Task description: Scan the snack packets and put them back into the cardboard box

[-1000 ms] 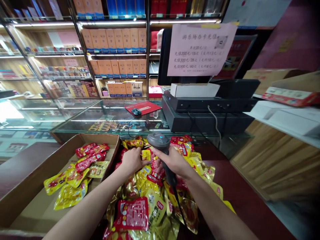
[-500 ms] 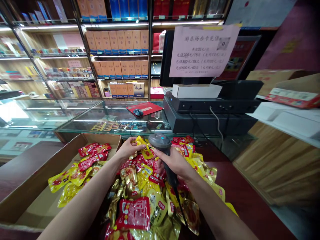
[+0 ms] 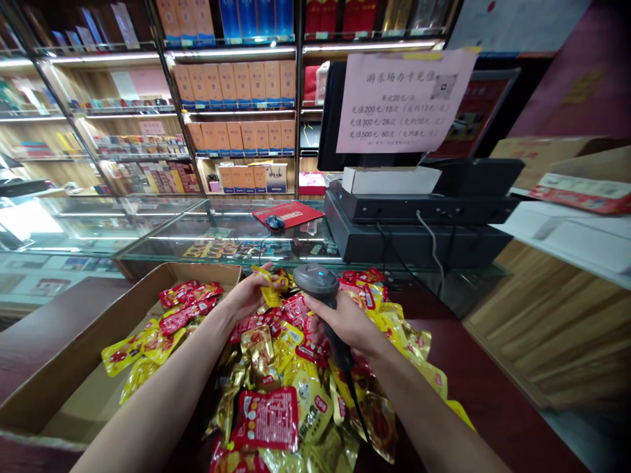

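Observation:
My left hand (image 3: pixel 250 293) is closed on a yellow snack packet (image 3: pixel 269 293), above the back left of a heap of red, yellow and gold packets (image 3: pixel 269 417). The grip of a dark barcode scanner (image 3: pixel 316 279) is in my right hand (image 3: pixel 345 318), its head up and its cable hanging over the heap. Left of the heap stands an open cardboard box (image 3: pixel 59 355) with several red and yellow packets (image 3: pixel 185 315) inside. My left forearm passes over the box's right side and hides part of it.
Behind the heap is a glass counter (image 3: pixel 162 230) with a mouse (image 3: pixel 275 223) on a red mat (image 3: pixel 300 214). A monitor with a pink paper sign (image 3: pixel 399 102) stands over a black cash drawer (image 3: pixel 355 230). Wooden cabinet (image 3: pixel 542 328) at right; stocked shelves (image 3: pixel 236 115) behind.
My left hand has moved slightly left and turned, and the yellow packet has moved left with it, away from the scanner. My right hand and the scanner look almost unmoved.

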### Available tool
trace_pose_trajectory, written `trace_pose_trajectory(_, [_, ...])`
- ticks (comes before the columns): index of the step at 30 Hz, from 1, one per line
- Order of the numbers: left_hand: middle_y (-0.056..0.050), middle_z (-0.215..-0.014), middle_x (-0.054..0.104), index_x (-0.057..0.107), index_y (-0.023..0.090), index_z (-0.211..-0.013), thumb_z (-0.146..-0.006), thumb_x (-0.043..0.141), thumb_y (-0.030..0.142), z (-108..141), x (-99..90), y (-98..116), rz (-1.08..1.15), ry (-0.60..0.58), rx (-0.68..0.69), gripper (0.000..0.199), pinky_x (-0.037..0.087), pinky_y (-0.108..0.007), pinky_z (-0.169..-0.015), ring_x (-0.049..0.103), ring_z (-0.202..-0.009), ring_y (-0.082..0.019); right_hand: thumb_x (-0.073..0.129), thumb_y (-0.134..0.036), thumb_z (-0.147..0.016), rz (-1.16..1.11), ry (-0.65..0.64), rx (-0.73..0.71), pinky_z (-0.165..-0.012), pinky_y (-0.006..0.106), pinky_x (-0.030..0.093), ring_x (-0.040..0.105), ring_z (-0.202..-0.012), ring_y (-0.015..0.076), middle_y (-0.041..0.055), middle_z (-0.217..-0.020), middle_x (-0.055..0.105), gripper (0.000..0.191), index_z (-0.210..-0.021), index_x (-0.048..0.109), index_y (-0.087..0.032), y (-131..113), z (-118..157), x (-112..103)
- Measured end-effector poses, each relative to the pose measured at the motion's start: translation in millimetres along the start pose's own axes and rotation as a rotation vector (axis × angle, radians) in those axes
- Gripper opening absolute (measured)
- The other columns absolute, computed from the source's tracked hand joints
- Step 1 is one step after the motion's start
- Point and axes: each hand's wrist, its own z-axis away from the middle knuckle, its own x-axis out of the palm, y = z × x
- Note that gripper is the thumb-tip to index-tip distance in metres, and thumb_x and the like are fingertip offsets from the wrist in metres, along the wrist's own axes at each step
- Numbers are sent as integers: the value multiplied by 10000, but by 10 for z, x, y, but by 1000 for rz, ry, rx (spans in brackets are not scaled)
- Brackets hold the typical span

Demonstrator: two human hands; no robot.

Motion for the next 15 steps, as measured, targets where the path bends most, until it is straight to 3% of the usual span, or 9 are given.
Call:
trace_pose_trajectory(2, [-56,-902,689,602,154,-1110,-622,729,85,-52,-28,-75,-110,1,32,509,505,-312,-775,663,-802,-182,614,-417,-824,-10,-6,-2,-427,268,496,590,-390,146,-2,-509,604,238,-853,580,-183,4,-3,2])
trace_pose_trajectory(5, [-95,-952,705,664,115,-1012,-656,782,226,-116,-72,-170,-310,-63,75,391,485,-319,-837,662,-881,-210,626,-419,-816,-24,-4,7,-426,273,494,588,-384,149,-9,-501,604,236,-856,568,-194,6,-11,1])
trace_pose_trajectory(11, [-74,-939,723,684,145,-985,-627,809,358,-116,-62,-192,-539,32,156,435,482,-249,-661,657,-747,-160,626,-426,-809,-26,-6,15,-425,270,493,598,-389,158,-13,-482,598,254,-855,552,-188,-19,7,9])
trace_pose_trajectory(15, [-75,-999,720,659,170,-1076,-605,822,346,-72,6,-174,-526,-7,169,528,466,-223,-608,653,-739,-145,620,-439,-809,-32,-26,-6,-420,275,488,592,-390,160,-9,-466,589,265,-796,535,-188,-27,23,17])
